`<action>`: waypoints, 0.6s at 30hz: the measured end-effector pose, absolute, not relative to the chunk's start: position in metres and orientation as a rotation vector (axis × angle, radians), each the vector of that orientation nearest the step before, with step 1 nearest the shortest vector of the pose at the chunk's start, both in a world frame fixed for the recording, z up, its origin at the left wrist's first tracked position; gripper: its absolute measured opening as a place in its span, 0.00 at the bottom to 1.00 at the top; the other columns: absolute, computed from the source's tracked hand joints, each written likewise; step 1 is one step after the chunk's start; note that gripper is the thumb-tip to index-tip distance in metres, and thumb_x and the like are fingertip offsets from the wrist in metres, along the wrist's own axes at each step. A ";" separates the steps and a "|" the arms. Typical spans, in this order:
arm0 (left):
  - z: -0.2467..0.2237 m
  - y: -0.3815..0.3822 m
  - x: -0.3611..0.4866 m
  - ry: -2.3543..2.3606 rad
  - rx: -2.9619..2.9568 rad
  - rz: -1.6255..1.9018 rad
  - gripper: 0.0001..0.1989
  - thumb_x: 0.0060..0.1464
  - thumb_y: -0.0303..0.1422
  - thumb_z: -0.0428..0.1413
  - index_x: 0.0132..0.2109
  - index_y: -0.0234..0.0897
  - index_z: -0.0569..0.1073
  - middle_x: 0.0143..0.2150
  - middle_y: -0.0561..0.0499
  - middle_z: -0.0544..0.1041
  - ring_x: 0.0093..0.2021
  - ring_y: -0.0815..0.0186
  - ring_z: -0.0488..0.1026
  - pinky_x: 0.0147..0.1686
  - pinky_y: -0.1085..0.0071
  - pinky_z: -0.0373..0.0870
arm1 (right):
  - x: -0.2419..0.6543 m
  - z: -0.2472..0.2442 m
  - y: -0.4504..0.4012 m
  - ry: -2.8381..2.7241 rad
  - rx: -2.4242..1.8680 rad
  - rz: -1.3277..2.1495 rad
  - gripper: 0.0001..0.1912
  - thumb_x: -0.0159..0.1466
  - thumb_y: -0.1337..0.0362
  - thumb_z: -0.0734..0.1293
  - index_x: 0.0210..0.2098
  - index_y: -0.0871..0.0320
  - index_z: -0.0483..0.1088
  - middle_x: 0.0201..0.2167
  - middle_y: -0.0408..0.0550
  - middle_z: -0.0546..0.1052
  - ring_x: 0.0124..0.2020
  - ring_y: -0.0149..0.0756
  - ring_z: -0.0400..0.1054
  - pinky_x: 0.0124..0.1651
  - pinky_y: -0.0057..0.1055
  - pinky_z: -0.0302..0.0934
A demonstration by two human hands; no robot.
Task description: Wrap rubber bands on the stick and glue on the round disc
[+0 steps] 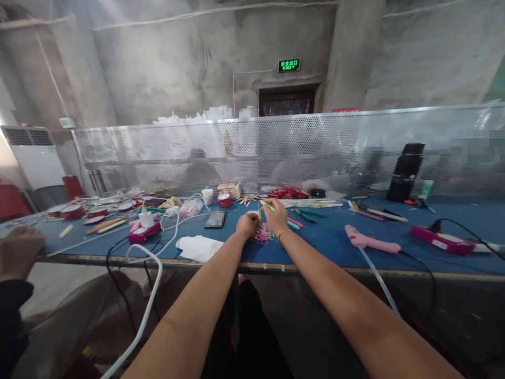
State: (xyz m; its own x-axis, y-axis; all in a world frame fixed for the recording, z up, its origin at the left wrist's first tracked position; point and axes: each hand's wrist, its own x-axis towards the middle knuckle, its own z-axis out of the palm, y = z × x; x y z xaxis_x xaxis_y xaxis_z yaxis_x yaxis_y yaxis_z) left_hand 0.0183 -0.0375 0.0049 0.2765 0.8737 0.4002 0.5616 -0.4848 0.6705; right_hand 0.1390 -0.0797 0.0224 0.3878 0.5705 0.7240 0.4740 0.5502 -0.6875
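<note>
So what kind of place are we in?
It looks like a workshop for making small crafts: a pink glue gun lies on the long blue table, pliers are there too, and the wall behind is bare and grey.

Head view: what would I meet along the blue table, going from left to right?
Co-worker's hand, purple power strip, white cup, left hand, right hand with a green stick, pliers, pink glue gun, second power strip.
</note>
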 end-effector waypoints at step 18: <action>0.009 -0.050 -0.008 1.396 2.187 1.030 0.12 0.53 0.37 0.55 0.35 0.37 0.80 0.30 0.52 0.78 0.31 0.69 0.70 0.31 0.76 0.61 | 0.140 0.016 -0.101 -1.295 -1.028 -0.198 0.13 0.60 0.61 0.61 0.41 0.56 0.73 0.39 0.49 0.79 0.41 0.41 0.72 0.48 0.37 0.62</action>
